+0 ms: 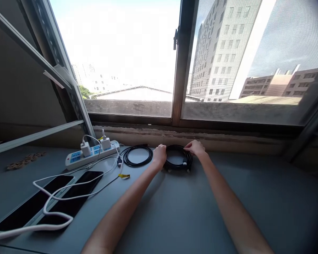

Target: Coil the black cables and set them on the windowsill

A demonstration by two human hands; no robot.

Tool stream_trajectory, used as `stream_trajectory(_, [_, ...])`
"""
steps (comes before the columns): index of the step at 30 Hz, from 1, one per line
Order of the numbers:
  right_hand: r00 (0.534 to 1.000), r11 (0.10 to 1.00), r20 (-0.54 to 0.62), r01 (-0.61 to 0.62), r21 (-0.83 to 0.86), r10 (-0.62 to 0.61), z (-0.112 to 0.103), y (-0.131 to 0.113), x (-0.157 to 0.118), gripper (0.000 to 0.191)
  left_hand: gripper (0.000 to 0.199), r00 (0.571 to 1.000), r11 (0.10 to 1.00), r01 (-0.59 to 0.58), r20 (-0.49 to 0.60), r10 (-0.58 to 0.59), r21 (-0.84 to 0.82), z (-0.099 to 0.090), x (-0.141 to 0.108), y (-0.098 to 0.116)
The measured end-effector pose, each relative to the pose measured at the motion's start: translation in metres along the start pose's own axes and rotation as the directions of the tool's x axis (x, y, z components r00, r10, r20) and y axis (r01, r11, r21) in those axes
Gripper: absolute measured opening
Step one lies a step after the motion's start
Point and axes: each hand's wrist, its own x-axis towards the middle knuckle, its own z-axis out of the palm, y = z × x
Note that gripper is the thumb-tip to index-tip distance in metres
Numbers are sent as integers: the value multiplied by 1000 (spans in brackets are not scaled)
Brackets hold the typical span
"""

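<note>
A black cable [175, 165] lies coiled in a ring near the back of the grey table, its plug [184, 163] showing at the lower right of the loop. My left hand [160, 154] is closed on the left side of this coil. On the opposite side, my right hand [196, 147] pinches the coil's upper right edge between thumb and fingers. Left of my left hand rests a second coiled black cable [137, 164], with a dark connector [119, 161] at its left end.
A white power strip [113, 150] with two chargers stands at the back left. White cables [60, 214] run across two dark phones [87, 183]. A metal shelf frame [76, 88] rises at the left, and a window [127, 70] lies behind the table [185, 215].
</note>
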Motion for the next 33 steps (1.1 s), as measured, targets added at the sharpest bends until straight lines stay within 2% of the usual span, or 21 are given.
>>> stream_trajectory(7, [996,997,-81,25,-68,-31,8,5,4,10,19,999,999,-22,30,20,37,-2,-3,6])
stream_trajectory(13, [995,984,-90,26,-176,-42,4,-4,4,7,13,999,998,-37,40,34,56,-3,-9,10])
stream_trajectory(17, [993,969,-101,33,-247,-60,4,-16,-1,19,23,998,998,-35,47,33,57,-1,-10,13])
stream_trajectory(23, [985,956,-160,19,-292,-68,14,-24,-5,21,30,994,998,-31,109,25,53,-3,-8,17])
stream_trajectory(28, [981,981,-188,2,-194,-39,4,-21,-8,12,22,998,1000,13,67,-15,25,-18,-1,9])
stream_trajectory(33, [958,998,-285,-11,-55,-6,-29,-15,-18,4,28,993,993,120,-23,-120,21,-49,4,-4])
